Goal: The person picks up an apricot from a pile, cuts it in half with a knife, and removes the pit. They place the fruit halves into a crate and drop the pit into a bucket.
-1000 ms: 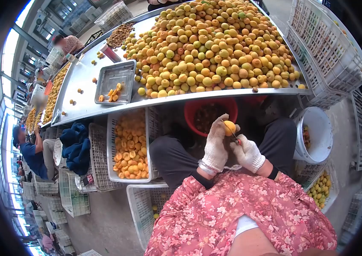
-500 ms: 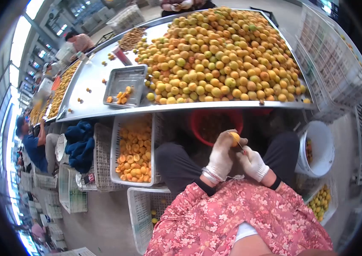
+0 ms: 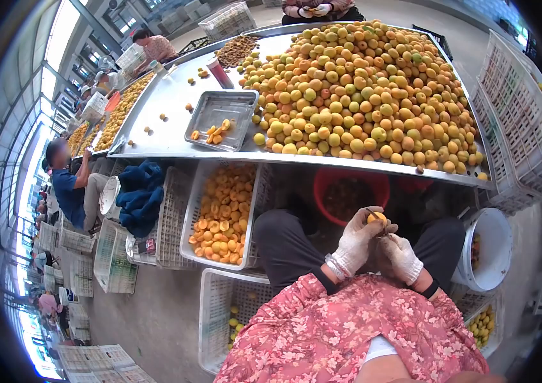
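Observation:
Above my lap, my left hand [image 3: 355,244], in a white glove, is closed around an orange-yellow apricot [image 3: 377,218]. My right hand [image 3: 401,258], also gloved, is closed close beside the fruit. It grips a small knife, mostly hidden by the fingers now; its thin blade showed half a second ago. Just beyond the hands, under the table edge, sits a red basin [image 3: 383,185] with dark contents. To the left stands a white crate [image 3: 186,233] full of apricot halves. A large heap of whole apricots [image 3: 360,96] covers much of the metal table [image 3: 156,139].
On the table are a metal tray [image 3: 245,121] with some apricot halves, a red cup [image 3: 220,73] and a pile of pits [image 3: 236,51]. A white bucket [image 3: 497,246] stands at my right. Stacked crates [image 3: 504,121] flank the table. Other people sit at left and opposite.
The view has shifted, so the scene sits lower and to the right. Both hands stay together at the apricot; the knife blade is less visible than before.

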The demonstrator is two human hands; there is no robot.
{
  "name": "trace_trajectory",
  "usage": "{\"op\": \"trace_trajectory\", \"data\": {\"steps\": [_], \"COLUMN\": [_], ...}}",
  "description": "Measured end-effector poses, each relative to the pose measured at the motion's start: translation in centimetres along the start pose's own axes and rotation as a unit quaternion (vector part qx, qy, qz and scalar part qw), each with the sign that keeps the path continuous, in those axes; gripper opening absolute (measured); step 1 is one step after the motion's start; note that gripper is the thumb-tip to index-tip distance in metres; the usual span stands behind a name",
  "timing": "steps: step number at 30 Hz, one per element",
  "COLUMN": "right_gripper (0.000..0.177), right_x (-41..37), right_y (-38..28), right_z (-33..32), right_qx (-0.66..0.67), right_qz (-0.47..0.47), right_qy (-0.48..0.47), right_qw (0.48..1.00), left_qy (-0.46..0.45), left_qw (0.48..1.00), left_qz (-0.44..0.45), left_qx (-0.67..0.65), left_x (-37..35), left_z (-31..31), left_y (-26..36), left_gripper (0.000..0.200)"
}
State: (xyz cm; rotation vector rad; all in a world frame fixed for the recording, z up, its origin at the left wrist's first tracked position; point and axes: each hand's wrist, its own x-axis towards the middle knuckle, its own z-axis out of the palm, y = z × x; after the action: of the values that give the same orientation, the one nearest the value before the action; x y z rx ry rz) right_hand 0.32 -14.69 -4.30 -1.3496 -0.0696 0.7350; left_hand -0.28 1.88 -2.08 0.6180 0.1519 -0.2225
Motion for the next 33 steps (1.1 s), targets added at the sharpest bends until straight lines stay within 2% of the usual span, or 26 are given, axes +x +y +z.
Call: {"op": "trace_trajectory", "data": {"steps": [1, 2, 3, 5, 6, 9, 10, 12, 13, 15, 16, 17, 19, 21, 25, 28, 31, 33], "right_gripper": [0.020, 0.021, 0.021, 0.027, 0.037, 0.046, 0.046, 0.053, 0.053, 0.057, 0.056, 0.055, 0.052, 0.053, 0.053, 0.060, 0.061, 0.062], "right_x": [0.0, 0.0, -0.2, -0.8, -1.0, -1.2, -1.2, -1.2, -1.2, -0.8, -0.6, -0.4, -0.5, 0.1, 0.5, 0.6, 1.4, 1.6], "right_y": [-0.1, -0.4, -1.1, -2.9, -3.0, -3.3, -3.3, -3.1, -2.8, -2.2, -1.8, -1.3, -1.8, -0.8, 0.9, 0.0, 1.2, 1.0], "right_z": [0.1, 0.2, 0.5, 1.1, 0.8, 1.1, 1.1, 0.8, 0.6, 0.2, 0.1, 0.2, 0.7, 0.5, 0.5, 0.9, 0.5, 1.0], "right_qx": [-0.134, -0.267, -0.268, -0.395, -0.425, -0.454, -0.455, -0.492, -0.492, -0.445, -0.409, -0.371, -0.349, -0.344, -0.358, -0.394, -0.413, -0.398], "right_qz": [-0.100, -0.196, -0.196, -0.289, -0.275, -0.298, -0.299, -0.238, -0.239, -0.204, -0.210, -0.211, -0.132, -0.165, -0.168, -0.123, -0.136, -0.154], "right_qy": [0.036, 0.071, 0.078, 0.130, 0.130, 0.166, 0.164, 0.165, 0.162, 0.110, 0.107, 0.100, 0.093, 0.085, 0.090, 0.065, 0.076, 0.073], "right_qw": [0.985, 0.941, 0.940, 0.862, 0.853, 0.823, 0.823, 0.821, 0.821, 0.865, 0.881, 0.899, 0.923, 0.920, 0.914, 0.908, 0.897, 0.901], "left_qy": [-0.027, -0.056, -0.061, -0.062, -0.067, -0.055, -0.054, -0.033, -0.031, -0.034, -0.023, -0.011, 0.021, 0.015, 0.066, 0.101, 0.129, 0.130], "left_qw": [1.000, 0.998, 0.998, 0.997, 0.998, 0.995, 0.996, 0.976, 0.976, 0.969, 0.934, 0.915, 0.906, 0.956, 0.942, 0.937, 0.923, 0.938], "left_qz": [0.009, 0.019, 0.014, 0.013, 0.004, 0.010, 0.011, 0.027, 0.029, 0.018, 0.042, 0.059, 0.031, 0.025, 0.004, 0.002, -0.010, -0.001], "left_qx": [-0.012, -0.024, -0.025, 0.039, 0.020, 0.077, 0.077, 0.214, 0.214, 0.244, 0.355, 0.399, 0.423, 0.291, 0.329, 0.334, 0.362, 0.322], "left_x": [0.0, 0.0, 0.0, -0.1, -0.3, -0.4, -0.4, -0.3, -0.2, -0.2, 0.0, -0.3, -0.5, -0.2, -0.4, 0.4, 0.7, 0.8], "left_z": [0.2, 0.5, 0.5, 0.4, 0.6, 0.4, 0.3, 0.1, -0.1, -0.5, -1.0, -0.3, 0.4, -0.3, -1.0, -1.4, -1.0, -1.3], "left_y": [0.2, 0.5, 0.6, 0.9, 1.0, 1.0, 1.0, 1.0, 0.8, 0.3, 0.2, 0.5, 1.0, 0.1, -0.2, -1.0, -0.5, -0.9], "left_gripper": [0.036, 0.037, 0.037, 0.041, 0.042, 0.041, 0.041, 0.040, 0.040, 0.040, 0.040, 0.039, 0.035, 0.031, 0.031, 0.030, 0.032, 0.034]}}
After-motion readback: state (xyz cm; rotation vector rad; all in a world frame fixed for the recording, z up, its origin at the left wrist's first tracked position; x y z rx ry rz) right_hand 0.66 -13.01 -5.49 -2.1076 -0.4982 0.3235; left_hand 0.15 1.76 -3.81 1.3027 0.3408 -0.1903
